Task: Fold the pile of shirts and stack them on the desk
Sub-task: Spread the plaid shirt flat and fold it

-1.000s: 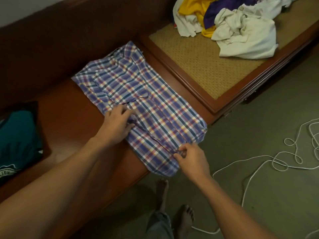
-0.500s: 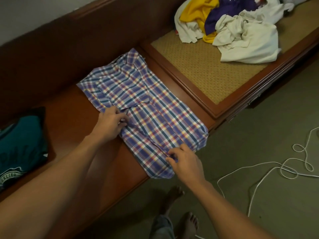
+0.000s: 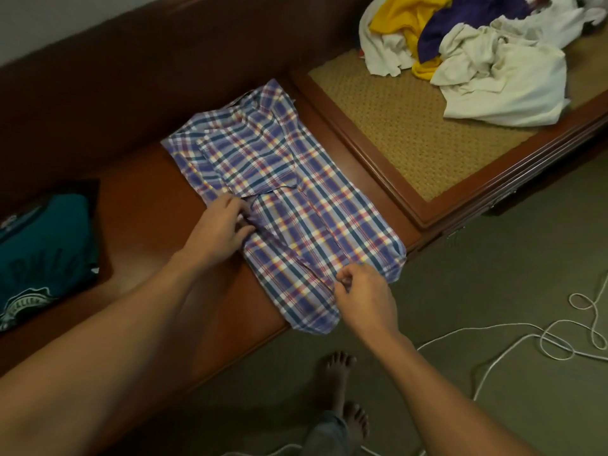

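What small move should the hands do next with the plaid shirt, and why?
Probably lift the hem toward the collar. The plaid shirt lies with sides folded in, the right hand pinches its near hem, the left hand holds its side edge.

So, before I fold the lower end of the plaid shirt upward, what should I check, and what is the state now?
1. Right hand pinches the plaid shirt at its lower end: ok.
2. Left hand holds the shirt's side edge at the middle: ok.
3. Shirt's sides folded inward, top layer flat: ok.
4. Layers underneath smooth: cannot tell, hidden.
5. Teal shirt lies folded on the desk, its top free for stacking: ok.
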A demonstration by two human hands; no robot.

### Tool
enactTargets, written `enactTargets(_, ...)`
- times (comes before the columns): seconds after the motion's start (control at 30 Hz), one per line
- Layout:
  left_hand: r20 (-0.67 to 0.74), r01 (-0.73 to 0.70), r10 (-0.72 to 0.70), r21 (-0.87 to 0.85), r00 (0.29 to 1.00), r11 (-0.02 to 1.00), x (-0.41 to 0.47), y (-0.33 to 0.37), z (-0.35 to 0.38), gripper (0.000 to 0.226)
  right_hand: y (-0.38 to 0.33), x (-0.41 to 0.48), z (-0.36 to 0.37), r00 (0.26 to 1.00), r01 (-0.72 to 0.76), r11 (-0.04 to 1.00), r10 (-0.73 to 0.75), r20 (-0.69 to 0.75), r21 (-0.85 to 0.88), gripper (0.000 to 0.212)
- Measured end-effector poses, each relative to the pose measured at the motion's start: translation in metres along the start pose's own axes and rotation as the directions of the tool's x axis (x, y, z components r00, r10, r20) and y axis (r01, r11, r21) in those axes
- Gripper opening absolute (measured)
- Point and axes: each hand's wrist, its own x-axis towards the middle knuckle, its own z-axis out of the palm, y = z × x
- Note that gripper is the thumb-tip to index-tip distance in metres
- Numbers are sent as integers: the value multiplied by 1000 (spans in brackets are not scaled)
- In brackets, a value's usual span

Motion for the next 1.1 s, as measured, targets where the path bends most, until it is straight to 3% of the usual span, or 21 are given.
enactTargets(0.1, -48, -100, 106, 109, 993, 989, -8, -8, 11, 41, -2, 9, 1, 993, 117, 993, -117, -10, -9, 24)
enactTargets(0.23, -99, -20, 38, 174, 994, 984, -20, -12, 22, 53, -5, 27, 5, 979, 199, 962, -189, 71, -185, 34)
enactTargets(0.43, 115, 32, -70, 304, 991, 952, -29, -5, 25, 62, 2, 54, -3, 955, 275, 945, -246, 167, -179, 38)
enactTargets(0.5, 103, 36, -69, 292, 992, 956, -37, 4, 21, 66, 7, 62, -11, 952, 269, 960, -252, 175, -80, 33)
enactTargets(0.57, 86, 45, -64, 209, 994, 977, -51, 21, 19, 58, 14, 69, -24, 966, 246, 969, -243, 92, -24, 29)
enactTargets(0.67, 82, 1, -12, 137, 997, 991, -82, 53, 33, 50, 33, 74, -51, 984, 178, 983, -177, 18, -49, 30)
enactTargets(0.73, 57, 8, -15, 125, 998, 992, -105, 71, 50, 52, 45, 72, -66, 978, 164, 975, -141, 153, -148, 34)
enactTargets(0.83, 6, 82, -83, 106, 997, 991, -131, 96, 74, 54, 59, 69, -76, 923, 261, 931, -163, 349, -256, 36)
enactTargets(0.93, -69, 199, -199, 5, 978, 980, -150, 121, 86, 58, 74, 69, -79, 947, 263, 962, -243, 211, -70, 30)
enactTargets(1.1, -341, 362, -386, -134, 857, 922, -178, 164, 102, 42, 101, 59, -81, 993, 116, 987, -119, 15, 114, 21)
